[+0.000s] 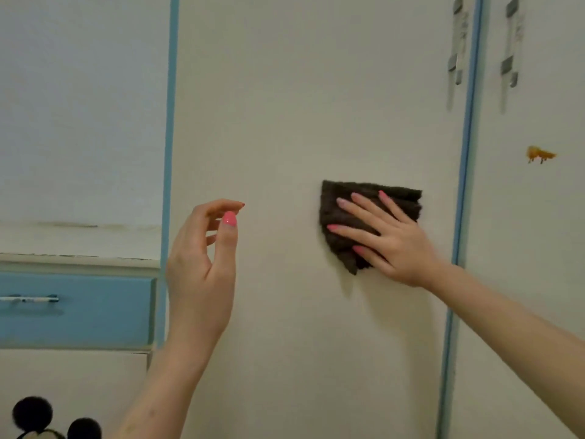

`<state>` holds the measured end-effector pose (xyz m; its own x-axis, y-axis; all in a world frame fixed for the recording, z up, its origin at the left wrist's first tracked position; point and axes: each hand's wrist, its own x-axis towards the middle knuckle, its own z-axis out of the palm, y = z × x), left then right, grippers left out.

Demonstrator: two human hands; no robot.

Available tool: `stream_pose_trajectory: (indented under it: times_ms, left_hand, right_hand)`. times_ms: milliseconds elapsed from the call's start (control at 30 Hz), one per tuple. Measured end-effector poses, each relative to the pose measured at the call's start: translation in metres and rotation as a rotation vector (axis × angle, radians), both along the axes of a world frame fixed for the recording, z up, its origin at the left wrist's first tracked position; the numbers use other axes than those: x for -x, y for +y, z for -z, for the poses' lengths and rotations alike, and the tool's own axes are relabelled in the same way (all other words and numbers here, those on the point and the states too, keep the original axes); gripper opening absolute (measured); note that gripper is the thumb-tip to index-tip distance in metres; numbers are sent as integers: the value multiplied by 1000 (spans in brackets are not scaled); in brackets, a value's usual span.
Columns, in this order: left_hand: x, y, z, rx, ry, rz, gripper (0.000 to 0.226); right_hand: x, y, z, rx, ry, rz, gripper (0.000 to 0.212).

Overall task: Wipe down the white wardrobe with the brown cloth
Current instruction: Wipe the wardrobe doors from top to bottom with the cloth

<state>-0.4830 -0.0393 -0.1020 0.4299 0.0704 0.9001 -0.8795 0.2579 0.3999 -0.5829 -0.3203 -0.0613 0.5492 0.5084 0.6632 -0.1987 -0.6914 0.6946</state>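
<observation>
A blue drawer (pixel 76 310) is sitting at far left. The left hand (pixel 202 267) is hovering before the white wardrobe (pixel 285 106), fingers (pixel 221 205) loosely curled, holding nothing. The right hand (pixel 384 237) is pressing the brown cloth (pixel 345 217) flat against the door, fingers spread. An orange stain (pixel 539 154) is showing at right.

A home interior, probably a child's bedroom, is shown. A white wardrobe (pixel 316 122) with blue trim (pixel 465 153) and paired door handles (pixel 456 55) fills the view. A blue drawer (pixel 76 312) is set at the left, and a black-eared soft toy (pixel 34 419) is seen at the lower left corner.
</observation>
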Motion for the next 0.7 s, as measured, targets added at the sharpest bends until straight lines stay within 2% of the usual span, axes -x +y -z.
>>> stream_pose_trajectory:
  times_ms: [67, 100, 133, 167, 233, 267, 333, 400, 467, 533, 567, 633, 700]
  left_hand:
    - [2, -8, 6, -16, 19, 25, 19]
    - [3, -12, 10, -35, 26, 30, 18]
    - [3, -16, 15, -57, 33, 33, 18]
    - [4, -20, 19, -79, 39, 33, 18]
    - [6, -25, 26, -119, 39, 33, 18]
    - [7, -26, 28, -137, 42, 38, 18]
    - [11, -29, 31, -146, 44, 45, 18]
    - [14, -34, 32, -146, 47, 61, 18]
    - [17, -38, 33, -138, 50, 77, 18]
    - [20, -41, 37, -129, 53, 86, 19]
    - [22, -43, 41, -129, 60, 97, 19]
    - [24, -45, 51, -139, 77, 113, 19]
    - [24, -45, 61, -152, 85, 114, 19]
  right_hand:
    - [-2, 0, 30, -325, -271, -40, 45]
    - [-10, 3, 56, -402, -359, -53, 46]
    - [-16, 3, 85, -386, -348, -60, 47]
    - [-17, 1, 113, -285, -240, -54, 49]
    - [-3, -9, 145, 20, 100, -9, 54]
    - [9, -19, 145, 163, 255, 17, 56]
    - [26, -36, 124, 310, 378, 33, 55]
    - [38, -48, 97, 185, 263, 24, 47]
    - [42, -50, 87, -115, 10, 29, 45]
    - [33, -37, 101, -418, -251, -15, 46]
    - [25, -29, 119, -507, -334, -18, 46]
    - [17, -22, 175, -500, -304, 20, 46]
    - [26, -27, 246, -304, -77, 89, 48]
